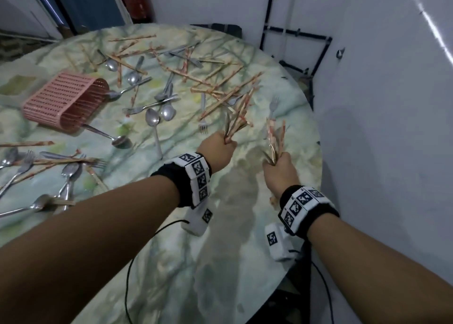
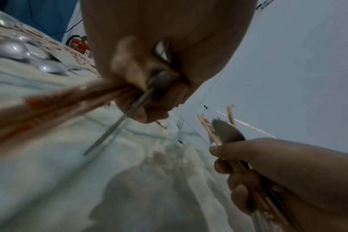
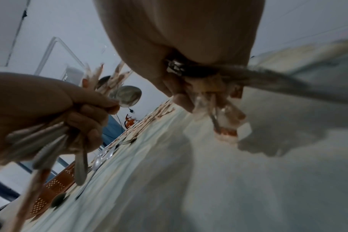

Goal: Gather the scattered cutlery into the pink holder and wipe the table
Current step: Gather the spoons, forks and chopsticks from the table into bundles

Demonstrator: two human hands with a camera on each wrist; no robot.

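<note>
The pink holder [image 1: 65, 99] lies on its side at the left of the round table [image 1: 171, 262], its mouth toward the middle. My left hand [image 1: 217, 148] grips a bundle of chopsticks and spoons [image 1: 236, 120] above the table's right part. My right hand [image 1: 279, 170] grips another bundle of chopsticks and cutlery [image 1: 275, 137] close to the right edge. In the left wrist view the left hand's bundle [image 2: 50, 108] is blurred, and the right hand [image 2: 248, 169] holds a spoon with chopsticks. Scattered spoons, forks and chopsticks [image 1: 157, 95] cover the far and left table.
A lone fork [image 1: 273, 105] lies near the right rim, beyond my right hand. A white wall [image 1: 392, 103] stands close on the right. Black cables [image 1: 137, 262] hang from the wrist cameras over the near table. A red fire extinguisher [image 2: 78, 44] stands beyond the table.
</note>
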